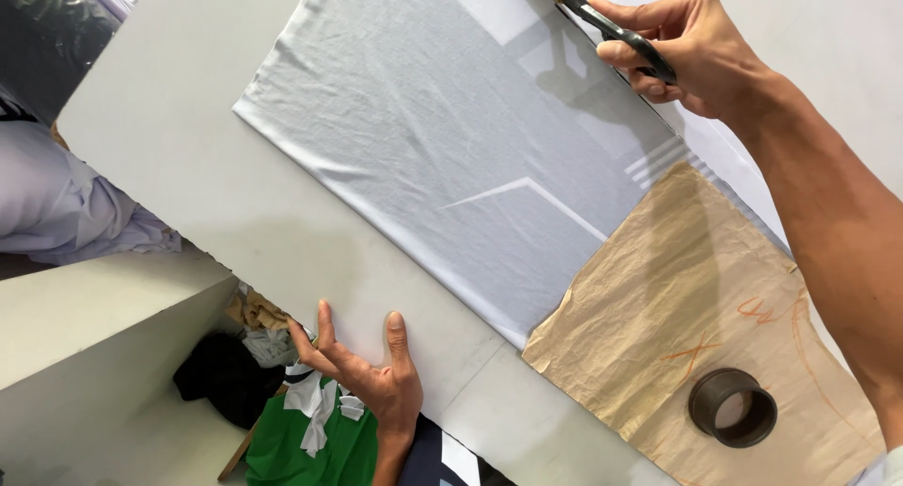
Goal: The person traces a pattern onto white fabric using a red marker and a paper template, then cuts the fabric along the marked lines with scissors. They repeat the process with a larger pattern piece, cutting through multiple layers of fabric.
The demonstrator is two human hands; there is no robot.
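The right hand held black scissors, fingers closed through the handles, at the far edge of a grey cloth spread flat on the white table. Whether the blades were parted could not be told, since their tips ran out of view at the top. The left hand lay at the near edge of the table, fingers spread and pressed on the bare top, holding nothing and well apart from the cloth.

The cloth bore pale printed shapes and looked thin, soft and light; it would likely slide or bunch on the smooth table unless pinned flat near the cut. A sheet of creased brown paper with orange marks lay over the cloth's right end, and a dark ring stood on it. The paper seemed stiffer than the cloth, though it would tear easily.

Below the table edge sat a heap of green, white and black scraps.
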